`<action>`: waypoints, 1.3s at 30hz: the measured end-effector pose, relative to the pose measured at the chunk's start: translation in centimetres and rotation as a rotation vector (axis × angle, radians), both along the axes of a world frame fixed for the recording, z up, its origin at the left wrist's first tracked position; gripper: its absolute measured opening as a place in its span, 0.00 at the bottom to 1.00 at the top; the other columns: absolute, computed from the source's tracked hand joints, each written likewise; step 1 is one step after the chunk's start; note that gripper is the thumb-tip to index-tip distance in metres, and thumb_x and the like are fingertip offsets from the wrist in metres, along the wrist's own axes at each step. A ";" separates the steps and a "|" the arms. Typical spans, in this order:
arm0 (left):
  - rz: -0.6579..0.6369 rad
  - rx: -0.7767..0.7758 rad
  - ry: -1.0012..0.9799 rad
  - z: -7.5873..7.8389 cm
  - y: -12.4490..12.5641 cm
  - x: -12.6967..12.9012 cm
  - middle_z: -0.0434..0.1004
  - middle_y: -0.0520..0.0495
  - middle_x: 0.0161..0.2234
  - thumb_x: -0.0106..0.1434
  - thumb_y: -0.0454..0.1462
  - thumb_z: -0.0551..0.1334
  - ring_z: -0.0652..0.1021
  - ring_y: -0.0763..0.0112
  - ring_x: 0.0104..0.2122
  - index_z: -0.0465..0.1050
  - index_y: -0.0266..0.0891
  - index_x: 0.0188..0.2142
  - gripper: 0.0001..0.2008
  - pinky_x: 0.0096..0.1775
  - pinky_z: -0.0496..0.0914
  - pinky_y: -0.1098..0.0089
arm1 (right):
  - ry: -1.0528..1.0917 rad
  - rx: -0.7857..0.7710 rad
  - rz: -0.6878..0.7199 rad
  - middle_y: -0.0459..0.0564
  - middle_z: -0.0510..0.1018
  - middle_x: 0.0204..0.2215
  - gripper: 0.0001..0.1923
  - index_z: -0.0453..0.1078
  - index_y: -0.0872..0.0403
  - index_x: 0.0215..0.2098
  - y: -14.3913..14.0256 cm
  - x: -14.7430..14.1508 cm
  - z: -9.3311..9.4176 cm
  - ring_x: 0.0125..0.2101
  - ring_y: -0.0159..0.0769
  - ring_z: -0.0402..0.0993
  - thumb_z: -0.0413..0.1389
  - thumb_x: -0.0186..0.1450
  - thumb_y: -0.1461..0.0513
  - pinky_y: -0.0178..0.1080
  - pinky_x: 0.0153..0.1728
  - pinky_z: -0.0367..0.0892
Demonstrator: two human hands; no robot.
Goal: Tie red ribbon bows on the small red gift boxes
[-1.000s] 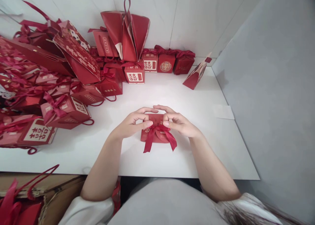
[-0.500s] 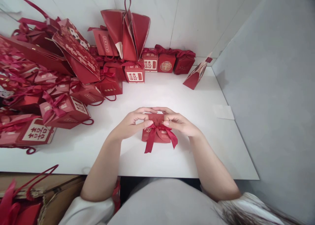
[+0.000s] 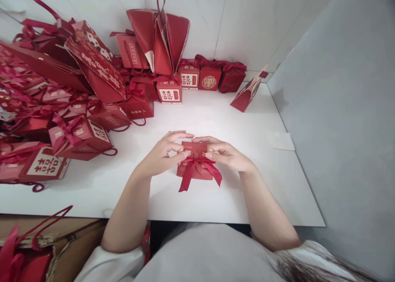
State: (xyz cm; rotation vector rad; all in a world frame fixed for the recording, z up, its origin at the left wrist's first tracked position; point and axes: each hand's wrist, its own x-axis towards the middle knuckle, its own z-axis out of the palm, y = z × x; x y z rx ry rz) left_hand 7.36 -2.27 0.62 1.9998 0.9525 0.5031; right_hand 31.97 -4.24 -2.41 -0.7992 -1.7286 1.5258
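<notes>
Left hand: your left hand (image 3: 162, 154) sits at the left end of the box (image 3: 195, 163), thumb and forefinger pinched on the ribbon (image 3: 199, 170) near the knot; the other fingers arch over the box top without pressing it.
Right hand: your right hand (image 3: 226, 154) mirrors it from the other side, fingertips (image 3: 209, 155) closed on the ribbon's right loop. With a pinch on either side of the knot you can likely pull evenly, so the bow stays centred.
Box: it rests flat on the table (image 3: 216, 199), between your hands and straight ahead of you. Standing on the surface, it probably needs no grip to steady it, which leaves both hands for the ribbon.
Ribbon: its two tails hang down the near face toward you, one to the lower left of the knot and one to the lower right, clear of your fingers.
Finished boxes: a heap of red boxes (image 3: 80, 136) with bows lies well out past your left hand, and a short row (image 3: 197, 78) stands against the wall beyond both hands, apart from the box you hold.
Paper bags: larger red bags (image 3: 159, 39) lean behind that row; one small bag (image 3: 247, 94) lies tipped beyond your right hand.
Paper slip: a white slip (image 3: 280, 141) lies flat to the right of your right hand, not touching it.
</notes>
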 end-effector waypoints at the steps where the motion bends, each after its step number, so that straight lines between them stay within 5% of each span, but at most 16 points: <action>1: 0.005 -0.052 -0.030 -0.3 0.1 0.0 0.68 0.47 0.59 0.65 0.44 0.60 0.63 0.56 0.62 0.76 0.40 0.25 0.16 0.63 0.57 0.55 | 0.002 -0.002 -0.001 0.47 0.68 0.59 0.18 0.70 0.52 0.24 0.0 0.0 0.0 0.59 0.43 0.65 0.54 0.69 0.52 0.49 0.60 0.59; 5: 0.005 -0.216 -0.133 -1.0 0.5 0.1 0.67 0.46 0.60 0.64 0.45 0.61 0.68 0.57 0.59 0.68 0.36 0.19 0.20 0.61 0.59 0.59 | 0.014 -0.006 -0.026 0.46 0.68 0.60 0.18 0.71 0.51 0.24 0.1 0.0 0.0 0.60 0.43 0.64 0.55 0.68 0.52 0.50 0.61 0.58; 10: -0.004 -0.214 -0.164 -0.9 0.7 0.2 0.66 0.45 0.61 0.64 0.44 0.62 0.68 0.57 0.59 0.70 0.36 0.22 0.17 0.61 0.58 0.59 | 0.009 0.033 -0.015 0.44 0.64 0.64 0.13 0.75 0.49 0.26 0.1 0.4 0.1 0.66 0.45 0.55 0.60 0.64 0.52 0.53 0.66 0.48; 26: -0.060 -0.379 -0.199 -0.8 0.7 0.2 0.67 0.44 0.58 0.62 0.42 0.64 0.76 0.64 0.47 0.65 0.35 0.20 0.18 0.55 0.65 0.60 | 0.160 -0.092 -0.041 0.48 0.70 0.55 0.21 0.62 0.54 0.19 0.6 -0.3 -1.2 0.55 0.43 0.68 0.59 0.65 0.54 0.48 0.57 0.61; 35: -0.079 -0.362 -0.175 -1.0 1.1 -0.1 0.68 0.42 0.58 0.63 0.42 0.63 0.75 0.61 0.50 0.65 0.35 0.19 0.19 0.55 0.64 0.60 | 0.114 -0.084 -0.066 0.47 0.70 0.54 0.20 0.64 0.53 0.20 0.6 0.0 -1.1 0.58 0.43 0.66 0.59 0.65 0.54 0.48 0.60 0.58; 39: 0.086 -0.249 -0.261 -1.4 0.7 1.2 0.71 0.43 0.54 0.64 0.43 0.62 0.72 0.59 0.55 0.67 0.37 0.24 0.15 0.57 0.62 0.58 | 0.117 -0.067 -0.081 0.48 0.70 0.56 0.18 0.69 0.52 0.23 0.5 0.2 -0.8 0.59 0.44 0.64 0.57 0.67 0.53 0.48 0.59 0.59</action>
